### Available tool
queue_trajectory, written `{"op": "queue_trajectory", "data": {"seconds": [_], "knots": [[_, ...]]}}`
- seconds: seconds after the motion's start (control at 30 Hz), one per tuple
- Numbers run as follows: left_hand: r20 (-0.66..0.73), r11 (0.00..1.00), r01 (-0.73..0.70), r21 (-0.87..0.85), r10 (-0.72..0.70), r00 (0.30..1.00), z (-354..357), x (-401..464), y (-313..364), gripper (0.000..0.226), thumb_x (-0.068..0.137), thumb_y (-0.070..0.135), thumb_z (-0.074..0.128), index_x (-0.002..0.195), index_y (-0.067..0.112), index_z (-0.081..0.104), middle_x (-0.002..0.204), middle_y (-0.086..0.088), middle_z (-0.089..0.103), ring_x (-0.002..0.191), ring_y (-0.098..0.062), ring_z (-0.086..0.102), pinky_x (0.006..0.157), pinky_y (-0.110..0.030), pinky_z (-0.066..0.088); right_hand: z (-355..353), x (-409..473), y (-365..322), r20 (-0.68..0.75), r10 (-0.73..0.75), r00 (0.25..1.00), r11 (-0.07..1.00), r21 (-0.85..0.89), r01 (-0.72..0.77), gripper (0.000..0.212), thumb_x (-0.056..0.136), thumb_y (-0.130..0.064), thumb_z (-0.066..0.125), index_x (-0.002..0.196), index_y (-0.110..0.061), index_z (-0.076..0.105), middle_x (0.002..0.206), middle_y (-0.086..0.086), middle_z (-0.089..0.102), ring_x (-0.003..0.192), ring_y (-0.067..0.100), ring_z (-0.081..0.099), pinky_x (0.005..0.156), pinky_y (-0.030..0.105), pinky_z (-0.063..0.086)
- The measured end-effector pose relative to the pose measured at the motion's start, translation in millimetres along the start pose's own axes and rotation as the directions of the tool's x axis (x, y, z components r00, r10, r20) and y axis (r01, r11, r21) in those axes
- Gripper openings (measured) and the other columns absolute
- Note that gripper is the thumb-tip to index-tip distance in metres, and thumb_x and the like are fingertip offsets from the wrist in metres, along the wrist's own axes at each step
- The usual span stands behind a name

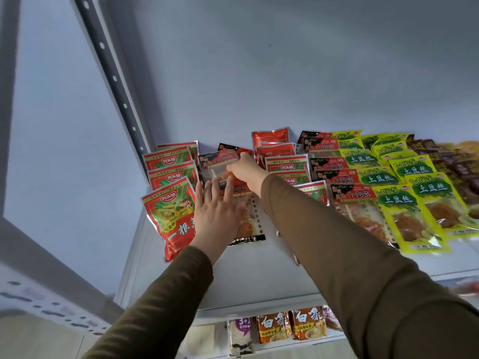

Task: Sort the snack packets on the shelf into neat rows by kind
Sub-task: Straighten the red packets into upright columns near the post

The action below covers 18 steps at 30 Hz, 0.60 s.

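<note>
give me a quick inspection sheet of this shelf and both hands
surface: white shelf, bare strip along its front edge
job's things: red packets in a row at far left; black-and-red packets in a row right of centre; yellow-green packets in rows further right; dark brown packets at far right
clutter: mixed packets overlapping in the middle, under the hands
grippers: left hand flat, fingers spread, pressing a clear-window packet; right hand pinching a black-and-red packet further back
cables: nothing seen
surroundings: perforated upright at left; lower shelf with orange noodle packs
</note>
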<state>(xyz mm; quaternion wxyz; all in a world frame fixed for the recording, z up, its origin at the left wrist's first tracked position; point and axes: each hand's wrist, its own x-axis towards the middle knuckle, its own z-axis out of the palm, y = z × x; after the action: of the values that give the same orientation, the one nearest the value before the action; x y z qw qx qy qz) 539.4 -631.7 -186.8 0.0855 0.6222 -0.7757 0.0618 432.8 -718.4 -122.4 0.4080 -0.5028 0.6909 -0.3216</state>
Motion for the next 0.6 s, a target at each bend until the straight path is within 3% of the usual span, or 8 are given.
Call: {"op": "queue_trajectory", "data": {"seconds": [0.1,0.2,0.3,0.4,0.47,0.53,0.6], "knots": [[-0.056,1.000,-0.003,-0.007,0.003,0.998,2.3,-2.7,-1.2,0.071,0.103,0.062,0.009,0.164,0.025,0.005,0.170,-0.014,0.020,0.158,-0.033,0.011,0.126,-0.054,-0.007,-3.4,5.5,-3.9,-0.003,0.041,0.999,0.996,0.084,-0.040,0.063,0.098,-0.017,0.061,0.151,-0.002,0.032,0.132,0.012,0.056,0.107,0.023,0.056,0.080,0.030,0.046],[-0.102,1.000,-0.016,-0.016,0.015,0.995,4.7,-7.8,-4.0,0.071,0.104,0.060,0.011,0.165,0.023,0.006,0.169,-0.013,0.022,0.158,-0.034,0.013,0.126,-0.055,-0.003,-11.2,6.6,-4.1,0.030,0.010,0.999,0.992,0.124,-0.014,0.042,0.098,-0.016,0.063,0.134,0.004,0.054,0.124,0.014,0.064,0.106,0.026,0.061,0.093,0.037,0.050],[-0.156,0.999,-0.030,-0.030,0.025,0.987,7.7,-14.4,-5.3,0.072,0.104,0.059,0.009,0.165,0.022,0.004,0.171,-0.013,0.013,0.158,-0.035,0.006,0.126,-0.056,-0.005,-16.5,-2.6,-6.3,0.025,-0.087,0.996,0.989,0.121,0.084,0.024,0.097,-0.019,0.064,0.115,-0.002,0.068,0.101,0.005,0.069,0.089,0.015,0.062,0.072,0.027,0.047],[-0.220,0.998,-0.037,-0.056,0.024,0.975,10.4,-18.9,-6.3,0.071,0.106,0.058,0.017,0.165,0.021,0.003,0.172,-0.013,0.004,0.158,-0.034,-0.004,0.127,-0.055,-0.006,-21.4,-15.8,-8.0,-0.018,-0.168,0.986,0.980,0.104,0.169,0.025,0.096,-0.027,0.064,0.101,-0.003,0.069,0.088,0.008,0.068,0.081,0.014,0.061,0.072,0.027,0.047],[-0.244,0.997,-0.055,-0.060,0.039,0.969,12.0,-21.6,-6.6,0.072,0.107,0.057,0.023,0.165,0.020,0.001,0.172,-0.013,0.000,0.158,-0.034,-0.008,0.127,-0.055,-0.005,-26.5,-24.5,-6.2,-0.047,-0.233,0.971,0.963,0.125,0.237,0.027,0.097,-0.026,0.062,0.090,0.000,0.059,0.071,0.009,0.054,0.068,0.016,0.050,0.067,0.031,0.040],[-0.260,0.995,-0.067,-0.069,0.047,0.964,12.8,-25.1,-6.3,0.073,0.108,0.055,0.028,0.165,0.020,0.001,0.172,-0.014,-0.001,0.158,-0.034,-0.009,0.127,-0.055,-0.003,-32.5,-31.0,-1.1,-0.038,-0.254,0.967,0.961,0.101,0.256,0.024,0.099,-0.022,0.058,0.093,0.001,0.055,0.074,0.009,0.050,0.068,0.019,0.049,0.066,0.034,0.041],[-0.283,0.995,-0.067,-0.069,0.045,0.958,13.8,-28.9,-5.3,0.072,0.108,0.052,0.031,0.165,0.019,0.003,0.172,-0.014,0.000,0.158,-0.033,-0.009,0.127,-0.054,-0.005,-36.2,-36.1,5.1,0.031,-0.231,0.972,0.972,0.044,0.230,0.024,0.099,-0.015,0.056,0.117,0.000,0.058,0.096,0.012,0.064,0.086,0.022,0.064,0.077,0.037,0.052]]}}
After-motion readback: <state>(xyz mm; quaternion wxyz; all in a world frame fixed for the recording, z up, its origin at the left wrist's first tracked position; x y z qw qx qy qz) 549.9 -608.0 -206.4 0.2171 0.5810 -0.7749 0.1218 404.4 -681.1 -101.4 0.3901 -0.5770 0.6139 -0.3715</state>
